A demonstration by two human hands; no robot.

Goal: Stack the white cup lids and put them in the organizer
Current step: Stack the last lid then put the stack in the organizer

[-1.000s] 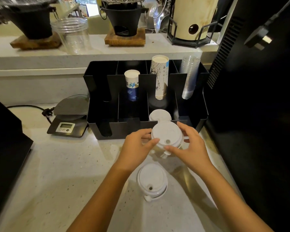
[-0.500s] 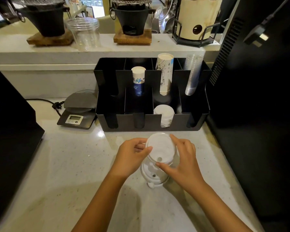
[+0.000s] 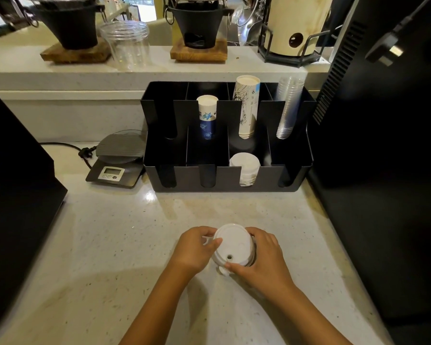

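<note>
gripping the white lids (image 3: 230, 247) from both sides, left hand (image 3: 193, 249) and right hand (image 3: 264, 257) curl closed to square the stack; well short of organizer (image 3: 224, 176), on counter (image 3: 110, 245).

Two bare forearms come up from the bottom edge, with no sleeve visible on either. The left hand (image 3: 193, 250) and right hand (image 3: 261, 260) wear no gloves, rings, watch or bracelet. The fingers (image 3: 210, 245) are slim, with short, unpainted nails. No other part of the person shows.
</note>
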